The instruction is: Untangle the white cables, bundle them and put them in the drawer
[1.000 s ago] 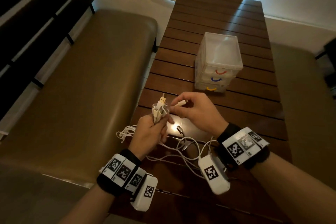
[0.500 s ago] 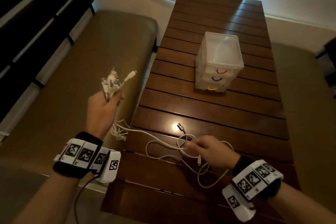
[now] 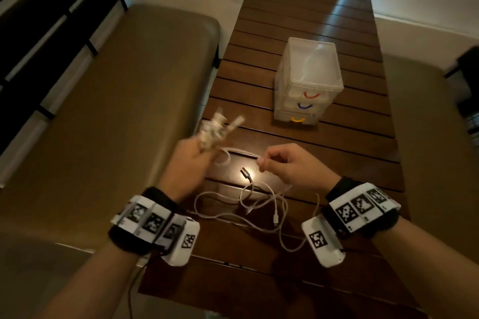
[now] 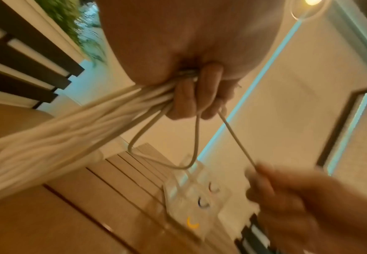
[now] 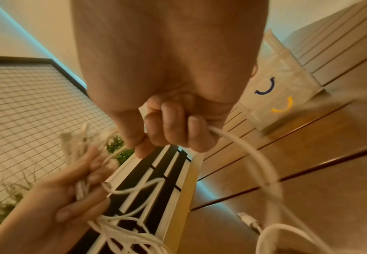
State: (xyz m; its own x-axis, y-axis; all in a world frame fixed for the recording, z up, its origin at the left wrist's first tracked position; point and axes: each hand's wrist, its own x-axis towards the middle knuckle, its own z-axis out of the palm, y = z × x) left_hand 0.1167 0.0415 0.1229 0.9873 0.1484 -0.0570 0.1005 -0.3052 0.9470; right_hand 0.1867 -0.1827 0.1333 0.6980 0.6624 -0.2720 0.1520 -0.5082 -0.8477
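- Left hand (image 3: 185,160) is clenched round a fistful of white cables (image 3: 217,128), plug ends sticking up out of the fist in a blurred cluster; too smeared to count them.
- From the left wrist view, the smooth round cords fan out below the curled fingers (image 4: 196,96) in a thick pale sheaf, with one thin loop hanging free.
- Right hand (image 3: 290,166) pinches a single strand between thumb and forefinger, the other fingers curled in; that strand runs taut across to the left fist.
- More slack cable lies in loose, overlapping loops (image 3: 261,204) on the table between the two wrists, and one metal-tipped plug (image 3: 245,172) rests beside a bright glare spot.
- The table (image 3: 337,163) is dark wood, slatted, glossy enough to throw reflections.
- Beyond the hands stands one translucent plastic drawer unit (image 3: 309,80), boxy, with three stacked drawers, all shut.
- Three curved handles, counted top down: red (image 3: 311,95), blue (image 3: 304,105), yellow (image 3: 297,119).
- To the left, a padded olive bench (image 3: 116,111) with a smooth matte cushion and rounded corners.
- Each wrist carries a black band with white blocks bearing square black-and-white markers.
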